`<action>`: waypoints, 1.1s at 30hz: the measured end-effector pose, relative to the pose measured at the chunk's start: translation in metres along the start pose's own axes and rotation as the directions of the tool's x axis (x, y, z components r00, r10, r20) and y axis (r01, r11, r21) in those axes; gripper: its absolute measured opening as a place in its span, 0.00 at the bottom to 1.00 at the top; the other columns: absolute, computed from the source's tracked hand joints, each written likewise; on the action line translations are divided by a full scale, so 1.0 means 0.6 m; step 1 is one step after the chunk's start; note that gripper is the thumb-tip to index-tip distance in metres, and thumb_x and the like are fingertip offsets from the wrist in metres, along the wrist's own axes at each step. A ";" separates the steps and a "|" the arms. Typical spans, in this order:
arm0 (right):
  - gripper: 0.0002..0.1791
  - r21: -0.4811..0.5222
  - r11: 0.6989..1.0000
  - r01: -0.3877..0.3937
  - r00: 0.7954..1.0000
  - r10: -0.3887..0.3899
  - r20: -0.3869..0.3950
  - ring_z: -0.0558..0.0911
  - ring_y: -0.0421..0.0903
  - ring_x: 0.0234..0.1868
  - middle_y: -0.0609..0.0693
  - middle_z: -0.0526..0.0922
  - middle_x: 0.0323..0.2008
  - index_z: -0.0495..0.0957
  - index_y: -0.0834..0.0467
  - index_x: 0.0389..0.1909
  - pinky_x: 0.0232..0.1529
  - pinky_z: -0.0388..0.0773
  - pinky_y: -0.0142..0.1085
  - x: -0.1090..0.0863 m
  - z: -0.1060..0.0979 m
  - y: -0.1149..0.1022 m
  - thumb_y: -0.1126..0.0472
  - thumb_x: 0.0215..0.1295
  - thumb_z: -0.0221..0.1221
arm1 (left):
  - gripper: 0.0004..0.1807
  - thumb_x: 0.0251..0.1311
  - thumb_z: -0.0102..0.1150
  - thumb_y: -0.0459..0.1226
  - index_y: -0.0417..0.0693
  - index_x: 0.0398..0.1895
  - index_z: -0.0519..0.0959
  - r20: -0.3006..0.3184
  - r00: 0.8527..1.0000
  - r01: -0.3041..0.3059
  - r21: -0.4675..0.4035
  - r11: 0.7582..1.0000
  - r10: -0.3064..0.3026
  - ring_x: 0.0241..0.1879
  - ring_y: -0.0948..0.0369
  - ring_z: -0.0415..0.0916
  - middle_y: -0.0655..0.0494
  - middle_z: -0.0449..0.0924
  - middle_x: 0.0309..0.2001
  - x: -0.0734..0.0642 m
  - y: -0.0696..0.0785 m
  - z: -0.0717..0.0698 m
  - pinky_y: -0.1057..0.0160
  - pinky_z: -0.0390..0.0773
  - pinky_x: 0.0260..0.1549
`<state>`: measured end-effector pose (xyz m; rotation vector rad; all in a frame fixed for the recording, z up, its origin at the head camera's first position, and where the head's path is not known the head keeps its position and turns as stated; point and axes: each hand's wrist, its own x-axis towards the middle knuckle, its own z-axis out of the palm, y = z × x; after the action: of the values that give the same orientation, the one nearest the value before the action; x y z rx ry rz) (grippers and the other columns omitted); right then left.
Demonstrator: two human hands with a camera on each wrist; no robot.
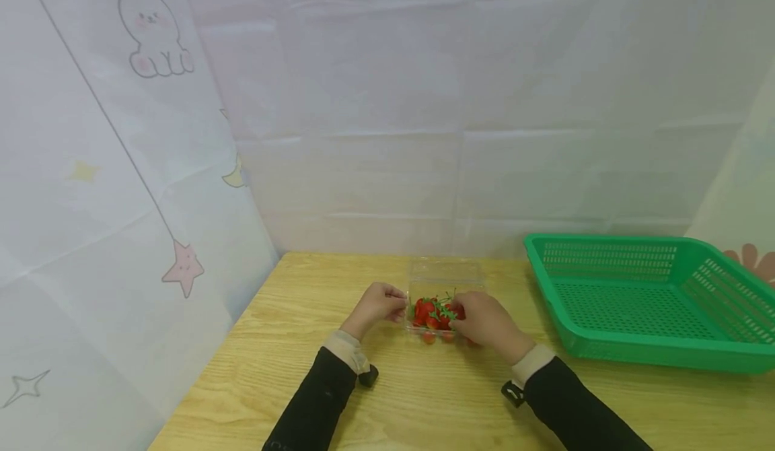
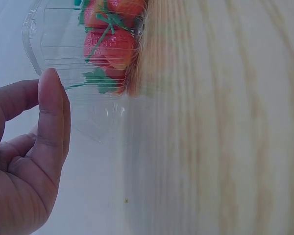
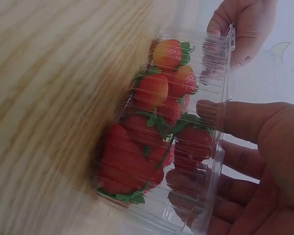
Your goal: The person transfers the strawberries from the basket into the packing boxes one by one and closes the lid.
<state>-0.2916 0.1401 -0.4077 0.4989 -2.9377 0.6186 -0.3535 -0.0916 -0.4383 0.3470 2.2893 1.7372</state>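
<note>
A clear plastic box [image 1: 418, 330] with its lid [image 1: 447, 270] raised at the back stands on the table, holding several red strawberries [image 3: 152, 91] with green leaves and stems. At the box's left side, my left hand [image 1: 381, 303] pinches the rim between thumb and fingers; the left wrist view shows this hand [image 2: 32, 142] at the rim's corner. My right hand [image 1: 487, 320] reaches over the right rim into the box. In the right wrist view, its thumb and fingers [image 3: 210, 110] hold a dark red strawberry [image 3: 193, 142] inside, partly blurred by the plastic.
A green plastic basket [image 1: 605, 347] with perforated sides stands to the right of the box. The wooden table [image 1: 412, 397] meets a pale wall covering [image 1: 375, 168] at the back. A patterned covering [image 1: 115, 235] hangs along the left edge.
</note>
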 end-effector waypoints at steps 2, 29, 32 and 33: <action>0.14 -0.011 1.000 -0.003 1.000 0.003 0.013 0.76 0.43 0.29 0.47 0.81 0.31 0.83 0.60 0.40 0.31 0.77 0.41 0.002 -0.001 -0.001 0.61 0.54 0.71 | 0.11 0.65 0.60 0.32 0.30 0.45 0.80 -0.002 1.000 0.001 0.003 1.000 -0.001 0.25 0.60 0.80 0.41 0.82 0.30 -0.001 0.001 0.000 0.58 0.85 0.29; 0.15 -0.082 0.995 0.056 0.996 -0.050 0.075 0.80 0.49 0.37 0.47 0.82 0.35 0.83 0.57 0.40 0.37 0.80 0.44 0.008 -0.012 0.003 0.59 0.51 0.74 | 0.11 0.65 0.59 0.31 0.28 0.44 0.80 0.005 1.000 0.013 -0.011 1.000 -0.013 0.24 0.60 0.80 0.45 0.82 0.27 -0.001 -0.001 0.000 0.60 0.85 0.27; 0.16 -0.053 0.997 0.058 0.997 -0.055 0.054 0.81 0.53 0.42 0.52 0.83 0.40 0.82 0.60 0.43 0.41 0.80 0.48 0.005 -0.023 0.007 0.58 0.56 0.71 | 0.11 0.65 0.59 0.31 0.29 0.44 0.80 0.002 1.000 0.006 -0.011 1.000 -0.006 0.24 0.60 0.80 0.45 0.82 0.28 -0.001 0.001 0.000 0.59 0.85 0.28; 0.16 -0.045 0.997 0.055 0.998 -0.054 0.038 0.81 0.55 0.43 0.54 0.83 0.42 0.82 0.61 0.45 0.42 0.80 0.49 0.004 -0.028 0.010 0.59 0.58 0.69 | 0.11 0.65 0.60 0.31 0.28 0.45 0.80 0.001 1.000 0.002 -0.009 1.000 -0.002 0.24 0.60 0.80 0.44 0.82 0.28 -0.001 0.001 -0.001 0.59 0.85 0.28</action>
<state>-0.2953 0.1514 -0.3942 0.5896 -2.9543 0.5406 -0.3529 -0.0919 -0.4375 0.3444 2.2796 1.7453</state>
